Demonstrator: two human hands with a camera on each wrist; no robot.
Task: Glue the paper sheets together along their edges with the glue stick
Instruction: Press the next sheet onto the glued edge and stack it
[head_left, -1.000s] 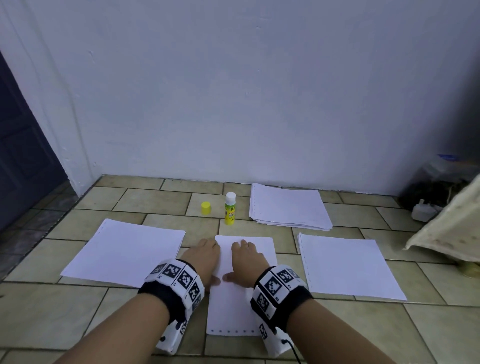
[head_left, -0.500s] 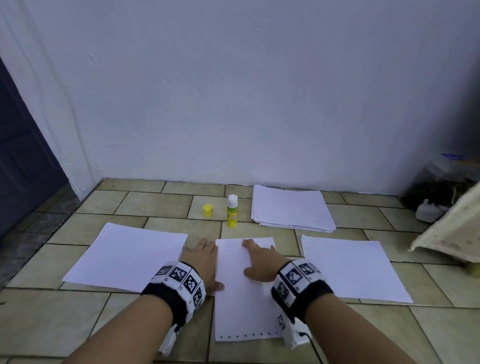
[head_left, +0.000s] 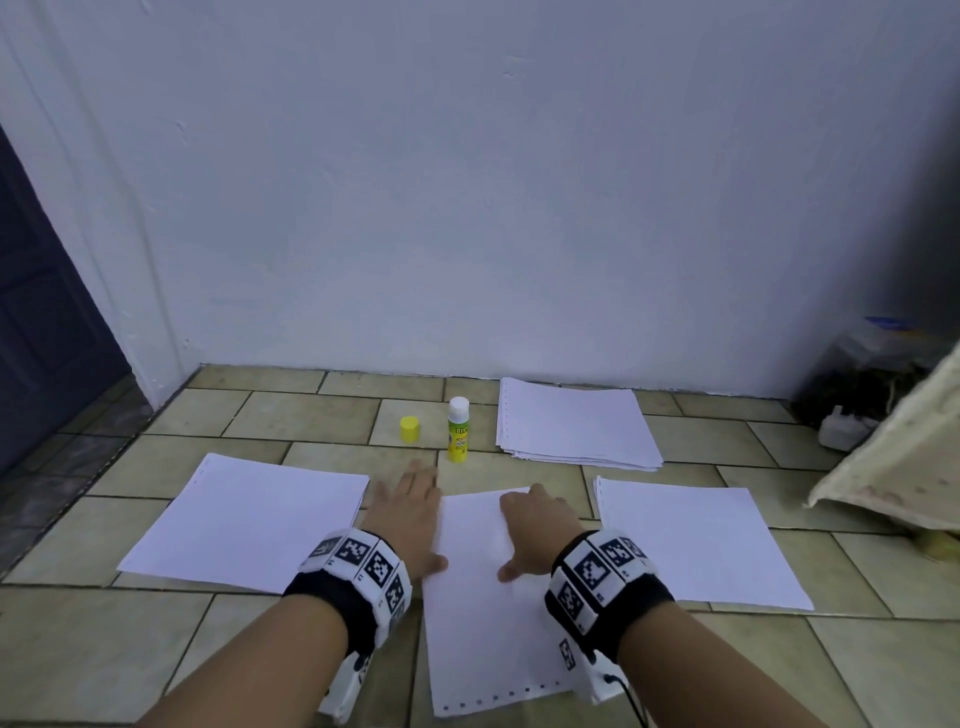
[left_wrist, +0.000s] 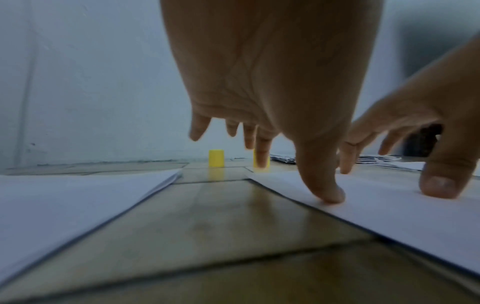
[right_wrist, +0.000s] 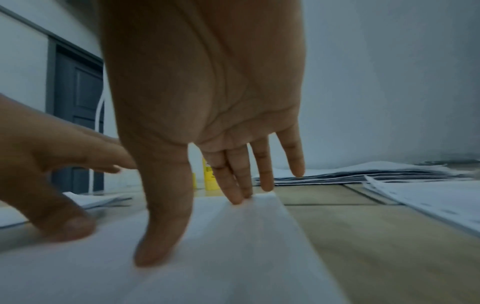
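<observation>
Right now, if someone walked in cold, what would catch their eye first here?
Probably the two hands, left hand and right hand, spread flat on the narrow middle sheet on the tiled floor. Behind them the uncapped glue stick stands upright with its yellow cap beside it, left of a paper stack by the wall.

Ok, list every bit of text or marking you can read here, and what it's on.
Glue stick: its yellow label carries print, too blurred and small to read.
Wristbands: black-and-white square code patterns, no letters.
Paper sheets: blank, with punched holes along an edge.
</observation>
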